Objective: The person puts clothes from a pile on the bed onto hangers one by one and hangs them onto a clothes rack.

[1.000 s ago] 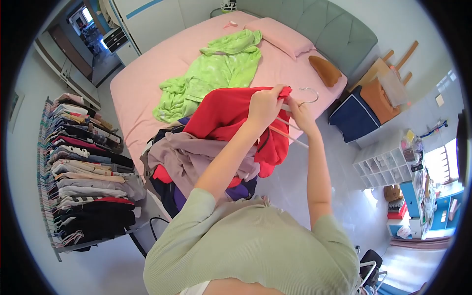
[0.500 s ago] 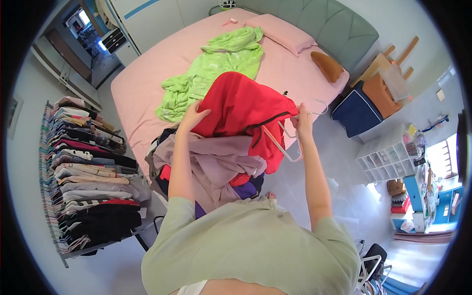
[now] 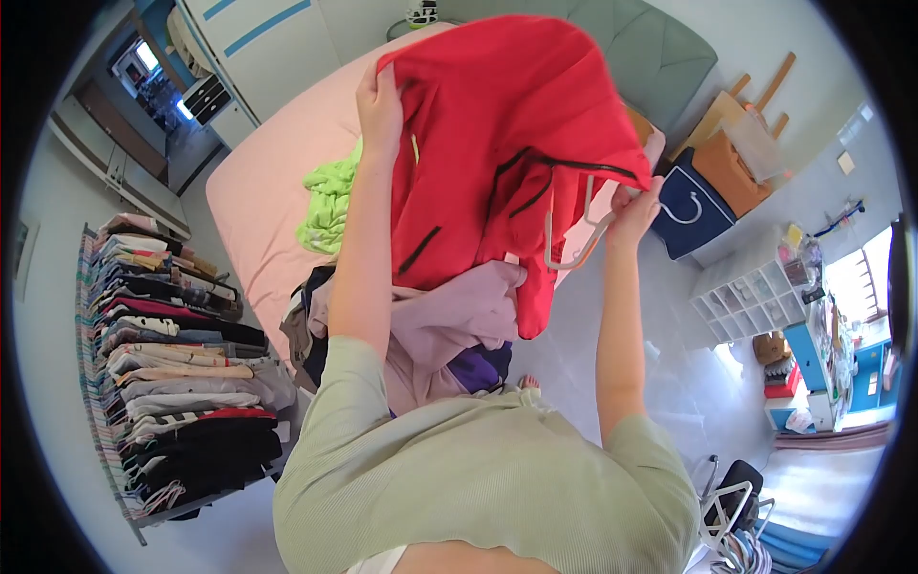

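Note:
A red jacket [image 3: 516, 115] with black zips is spread in the air before me. My left hand [image 3: 381, 113] is closed on its edge at the left, arm raised. At the right, my right hand [image 3: 635, 209] grips a pale clothes hanger [image 3: 579, 260] together with the jacket's zipped edge. The hanger's hook points out to the right past the fingers, and part of its frame is hidden by red cloth. Below the jacket lies a heap of clothes with a mauve garment [image 3: 449, 311] on top and a purple one [image 3: 478, 368] under it.
Behind the jacket is a pink bed [image 3: 258, 172] with a lime-green garment [image 3: 330, 206]. A rack of hung clothes [image 3: 191, 373] stands at the left. To the right are a navy box [image 3: 684, 206], a white compartment shelf [image 3: 751, 306] and a chair [image 3: 732, 502].
The red jacket has been lifted and spread wider, now covering much of the bed. My left hand has risen; my right hand has shifted slightly right with the hanger.

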Available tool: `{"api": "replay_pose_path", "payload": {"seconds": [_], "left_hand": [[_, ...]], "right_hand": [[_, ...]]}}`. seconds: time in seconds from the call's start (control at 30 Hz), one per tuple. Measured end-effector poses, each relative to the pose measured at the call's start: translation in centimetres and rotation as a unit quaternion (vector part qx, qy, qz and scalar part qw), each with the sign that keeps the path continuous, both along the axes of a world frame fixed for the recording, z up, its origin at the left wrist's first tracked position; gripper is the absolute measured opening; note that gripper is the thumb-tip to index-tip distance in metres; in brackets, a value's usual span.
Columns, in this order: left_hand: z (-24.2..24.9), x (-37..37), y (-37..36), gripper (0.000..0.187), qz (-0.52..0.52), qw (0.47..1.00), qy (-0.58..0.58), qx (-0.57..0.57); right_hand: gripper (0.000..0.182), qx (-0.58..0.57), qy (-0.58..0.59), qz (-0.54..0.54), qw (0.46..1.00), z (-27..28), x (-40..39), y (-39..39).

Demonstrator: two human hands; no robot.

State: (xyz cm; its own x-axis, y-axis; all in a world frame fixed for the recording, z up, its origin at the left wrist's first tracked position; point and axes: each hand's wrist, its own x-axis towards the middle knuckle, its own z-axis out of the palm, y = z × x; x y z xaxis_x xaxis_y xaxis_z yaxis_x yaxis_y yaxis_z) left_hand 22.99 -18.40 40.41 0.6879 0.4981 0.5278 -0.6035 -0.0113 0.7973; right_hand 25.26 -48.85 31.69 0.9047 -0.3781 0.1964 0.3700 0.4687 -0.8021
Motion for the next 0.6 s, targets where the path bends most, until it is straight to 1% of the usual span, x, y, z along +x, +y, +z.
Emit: {"api": "replay_pose_path", "payload": {"seconds": [0.03, 0.07, 0.1, 0.17, 0.23, 0.27, 0.3, 0.37, 0.4, 0.43, 0.5, 0.53, 0.57, 0.6], "left_hand": [[0.9, 0.4, -1.1, 0.029, -0.006, 1.0, -0.003, 0.0], [1.8, 0.8, -2.1, 0.028, -0.031, 0.998, -0.051, 0.037], [2.3, 1.3, -3.0, 0.027, -0.056, 0.991, -0.1, 0.073], [2.7, 2.0, -4.7, 0.026, -0.072, 0.989, -0.109, 0.07], [2.8, 2.2, -6.6, 0.026, -0.111, 0.992, -0.05, 0.014], [2.7, 2.2, -7.5, 0.023, -0.085, 0.996, 0.015, 0.019], [2.5, 2.3, -8.4, 0.023, -0.096, 0.995, 0.013, 0.02], [1.6, 3.2, -10.3, 0.019, -0.152, 0.987, 0.047, -0.01], [1.9, 3.3, -11.7, 0.013, -0.176, 0.984, -0.021, 0.0], [2.0, 3.2, -13.0, 0.013, -0.188, 0.982, -0.022, -0.001], [2.0, 2.4, -16.0, 0.012, -0.267, 0.963, -0.019, 0.031], [1.8, 2.7, -16.5, 0.018, -0.266, 0.959, 0.01, 0.097], [1.8, 2.5, -18.1, 0.026, -0.247, 0.961, 0.025, 0.124], [1.7, 2.5, -19.9, 0.026, -0.228, 0.962, 0.019, 0.149]], "right_hand": [[0.035, 0.011, -0.026, -0.014, 1.0, 1.1, 0.1, -0.8], [0.034, 0.045, -0.018, -0.055, 0.997, 2.3, 0.2, -1.5], [0.038, 0.051, -0.037, -0.057, 0.996, 3.1, 0.1, -2.8], [0.04, 0.028, -0.067, -0.061, 0.995, 4.0, -0.7, -5.5], [0.04, 0.024, -0.084, -0.11, 0.99, 4.3, -1.8, -7.7], [0.04, 0.015, -0.07, -0.134, 0.988, 4.4, -2.5, -8.7], [0.04, 0.006, -0.056, -0.158, 0.986, 4.4, -3.2, -9.8], [0.039, 0.02, -0.047, -0.185, 0.981, 3.5, -4.2, -12.0], [0.039, 0.034, -0.035, -0.2, 0.979, 2.9, -4.5, -13.2], [0.039, 0.033, -0.036, -0.212, 0.976, 2.4, -4.8, -14.5], [0.037, 0.066, -0.052, -0.205, 0.975, 1.5, -5.5, -17.0], [0.036, 0.099, -0.026, -0.213, 0.972, 1.2, -6.0, -18.2], [0.036, 0.094, -0.029, -0.22, 0.97, 1.0, -6.3, -19.3], [0.036, 0.119, -0.018, -0.256, 0.959, 1.0, -6.4, -20.3]]}}
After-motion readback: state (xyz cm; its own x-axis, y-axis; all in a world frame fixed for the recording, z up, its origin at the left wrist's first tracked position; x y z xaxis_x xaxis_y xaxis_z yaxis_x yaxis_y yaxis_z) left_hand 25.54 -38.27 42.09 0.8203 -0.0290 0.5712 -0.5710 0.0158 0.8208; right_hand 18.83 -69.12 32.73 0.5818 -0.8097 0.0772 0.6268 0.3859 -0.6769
